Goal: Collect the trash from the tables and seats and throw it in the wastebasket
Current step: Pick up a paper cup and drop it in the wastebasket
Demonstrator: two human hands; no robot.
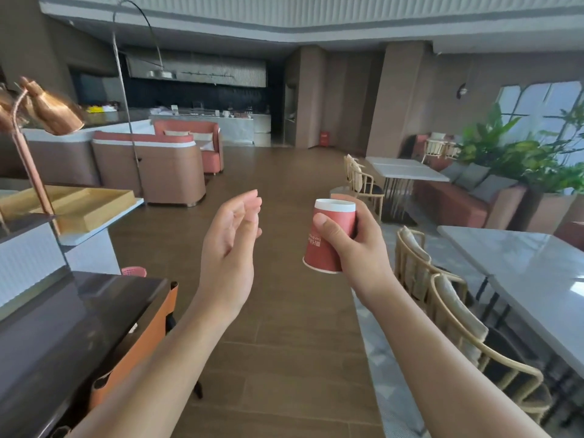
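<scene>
- My right hand (357,245) is wrapped round a red paper cup (331,235), mid-air over the aisle floor.
- Left hand (230,245) is loose, holding nothing.
- A pink mesh basket (134,272) peeks past the dark counter's (94,311) far corner. It's probably the bin, so I'd grip gently and drop right over its rim.

The bare left forearm (151,368) and right forearm (442,358) both reach forward and up from the lower edge. The left hand (232,248) is raised with its palm turned toward the right. Its fingers (251,202) are close together, loosely bent, and hold nothing. The right hand (360,248) grips a cup (331,238), with the thumb (322,224) pressed across the near side and the other fingers curled round the far side. The hands are level and apart.
</scene>
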